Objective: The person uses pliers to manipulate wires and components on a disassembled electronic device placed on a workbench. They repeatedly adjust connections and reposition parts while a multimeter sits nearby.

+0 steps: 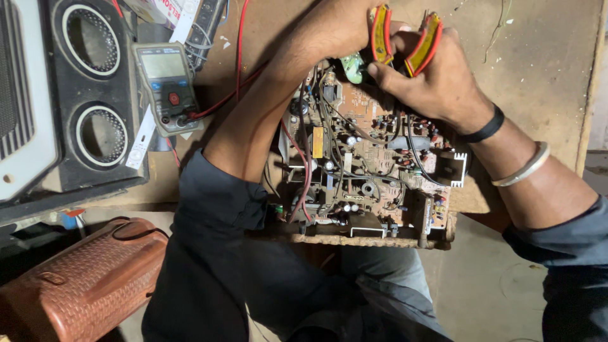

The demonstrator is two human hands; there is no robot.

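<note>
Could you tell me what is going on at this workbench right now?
A person is bent over a brown circuit board on the bench. The right hand grips red-and-yellow-handled pliers at the board's far edge, with the left hand alongside, by a small green part. A multimeter lies to the left, beside a speaker box.

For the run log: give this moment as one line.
right hand: grips red-yellow pliers | left hand: at pliers | circuit board: beneath | multimeter: left

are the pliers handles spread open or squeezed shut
Spread open. The two red and yellow handles of the pliers stand apart with a clear gap, the right hand wrapped around them above the circuit board. The jaws are hidden.
</note>
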